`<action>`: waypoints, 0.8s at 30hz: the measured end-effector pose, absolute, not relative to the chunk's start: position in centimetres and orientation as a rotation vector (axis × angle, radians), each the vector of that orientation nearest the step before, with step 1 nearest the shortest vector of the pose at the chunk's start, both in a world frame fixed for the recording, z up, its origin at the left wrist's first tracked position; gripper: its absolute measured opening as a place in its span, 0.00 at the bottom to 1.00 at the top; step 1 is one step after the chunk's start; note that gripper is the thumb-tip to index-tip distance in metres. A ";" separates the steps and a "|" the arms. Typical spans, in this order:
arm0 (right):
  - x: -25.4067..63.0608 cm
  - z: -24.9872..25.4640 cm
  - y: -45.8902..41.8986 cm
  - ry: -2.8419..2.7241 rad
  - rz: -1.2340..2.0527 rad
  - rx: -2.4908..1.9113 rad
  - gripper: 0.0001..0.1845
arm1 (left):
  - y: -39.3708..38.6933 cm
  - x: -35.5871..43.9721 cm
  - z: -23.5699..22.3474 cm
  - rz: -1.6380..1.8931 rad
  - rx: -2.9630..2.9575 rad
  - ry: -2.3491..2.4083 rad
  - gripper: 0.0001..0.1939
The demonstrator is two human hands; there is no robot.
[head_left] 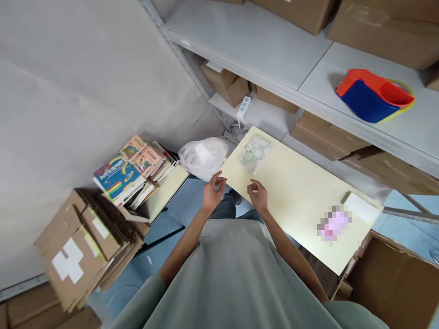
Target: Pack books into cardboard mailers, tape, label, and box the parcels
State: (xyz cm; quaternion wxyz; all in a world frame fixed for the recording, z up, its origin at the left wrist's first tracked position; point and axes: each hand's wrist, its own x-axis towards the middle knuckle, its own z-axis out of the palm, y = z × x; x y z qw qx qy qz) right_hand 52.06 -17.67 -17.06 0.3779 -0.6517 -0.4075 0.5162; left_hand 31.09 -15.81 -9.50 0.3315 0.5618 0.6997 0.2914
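Note:
My left hand (213,190) hovers just off the near left edge of a pale yellow table (295,181), its fingers loosely bent and a gap showing between thumb and fingers. My right hand (258,196) is over the table's near edge, palm inward, with curled fingers that do not close fully. I see nothing in either hand. A clear packet with a green-and-white pattern (255,153) lies flat on the table's far left part, beyond both hands. A white plastic bag (205,158) sits beyond my left hand.
On the table's right lie a pixelated pink item (334,224) and a white flat object (361,206). Books (121,177) and flattened cartons (78,251) are stacked at left. Behind stands a grey shelf (237,44) with boxes, a power strip (244,107) and an orange-blue item (373,96). An open carton (396,283) is at right.

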 end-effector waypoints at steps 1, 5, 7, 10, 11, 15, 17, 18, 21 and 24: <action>51.3 -16.8 -17.8 -1.058 1.343 -1.655 0.23 | -16.6 30.2 -9.0 0.778 1.450 1.857 0.21; 48.9 -15.6 -18.6 -1.138 1.357 -1.608 0.22 | -19.0 26.8 -7.4 0.828 1.386 1.901 0.20; 48.1 -15.0 -19.2 -1.187 1.338 -1.588 0.22 | -19.9 25.2 -7.0 0.845 1.369 1.904 0.21; 46.9 -14.5 -19.9 -1.243 1.322 -1.577 0.23 | -21.3 22.8 -6.6 0.856 1.370 1.914 0.21; 46.4 -14.3 -20.1 -1.261 1.316 -1.569 0.23 | -21.8 22.0 -6.5 0.855 1.371 1.917 0.22; 43.3 -13.2 -21.2 -1.329 1.282 -1.509 0.26 | -24.7 17.2 -6.0 0.868 1.348 1.903 0.27; 41.1 -12.4 -22.2 -1.345 1.273 -1.492 0.29 | -26.6 13.6 -6.0 0.928 1.319 1.893 0.30; 39.9 -12.0 -22.8 -1.348 1.274 -1.486 0.30 | -27.8 11.5 -6.0 0.965 1.303 1.895 0.31; 35.5 -10.9 -25.1 -1.350 1.286 -1.446 0.30 | -31.9 4.3 -6.6 1.002 1.268 1.968 0.31; 30.3 -10.2 -27.6 -1.372 1.322 -1.402 0.29 | -36.9 -3.4 -7.4 0.968 1.260 2.120 0.26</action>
